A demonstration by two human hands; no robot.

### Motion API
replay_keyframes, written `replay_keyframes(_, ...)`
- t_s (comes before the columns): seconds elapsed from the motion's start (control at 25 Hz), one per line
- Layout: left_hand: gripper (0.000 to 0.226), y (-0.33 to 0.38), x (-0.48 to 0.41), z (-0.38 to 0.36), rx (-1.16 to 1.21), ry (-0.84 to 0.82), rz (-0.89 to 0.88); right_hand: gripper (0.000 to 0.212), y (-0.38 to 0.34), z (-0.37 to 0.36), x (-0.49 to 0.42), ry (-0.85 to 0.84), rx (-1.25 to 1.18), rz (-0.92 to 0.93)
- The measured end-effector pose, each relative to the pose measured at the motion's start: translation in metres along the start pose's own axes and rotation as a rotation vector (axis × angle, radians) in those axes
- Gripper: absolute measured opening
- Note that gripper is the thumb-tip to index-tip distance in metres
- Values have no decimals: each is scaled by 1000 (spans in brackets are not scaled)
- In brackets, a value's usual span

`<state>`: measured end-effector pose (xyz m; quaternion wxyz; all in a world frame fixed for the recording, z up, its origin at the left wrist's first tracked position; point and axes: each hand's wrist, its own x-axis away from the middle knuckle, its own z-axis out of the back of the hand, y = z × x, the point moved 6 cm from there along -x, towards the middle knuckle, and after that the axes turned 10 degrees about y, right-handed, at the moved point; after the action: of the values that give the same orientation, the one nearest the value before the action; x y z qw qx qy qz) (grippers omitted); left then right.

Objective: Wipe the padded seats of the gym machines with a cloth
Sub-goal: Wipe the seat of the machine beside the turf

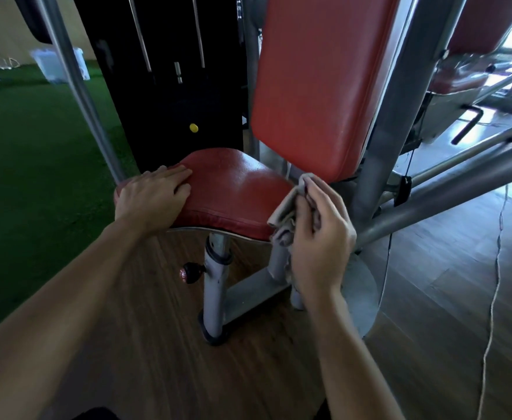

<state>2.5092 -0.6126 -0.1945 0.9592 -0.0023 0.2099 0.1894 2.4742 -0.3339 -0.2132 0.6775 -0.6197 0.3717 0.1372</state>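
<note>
Cloth (285, 207) is bunched up in the right hand (318, 234), fingers curled round it, right up against the right edge of the red seat pad (236, 189) mid-frame. Left hand (151, 198) lies flat on the pad's left end, fingers straight, holding nothing. So the whole pad stretches off to the left of the cloth, long side running across the frame toward that left hand. My guess is the wipe sweeps right to left, right hand doing the work.

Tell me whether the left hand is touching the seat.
Touching. The head view shows the left hand lying flat, palm down, on the left edge of the seat.
</note>
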Motion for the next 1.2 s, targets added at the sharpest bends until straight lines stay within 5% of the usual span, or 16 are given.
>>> replay_keyframes(0.28, 54, -1, -19, -2, -2, -173, 14, 31, 13, -83, -49, -698, 438, 73)
replay_keyframes(0.6, 68, -15, -35, -20, 40, -187, 188, 60, 34, -93, -54, -867, 634, -127)
replay_keyframes(0.88, 70, -11, -27, -15, 14, -117, 304, 26, 30, -100, -69, -1080, 830, -381)
replay_keyframes(1.04, 67, -11, -28, -16, -19, -127, 305, 50, 37, -78, -69, -1006, 626, -512)
replay_keyframes(1.2, 66, -14, -28, -16, -44, -121, 290, 30, 43, -51, -62, -826, 445, -577)
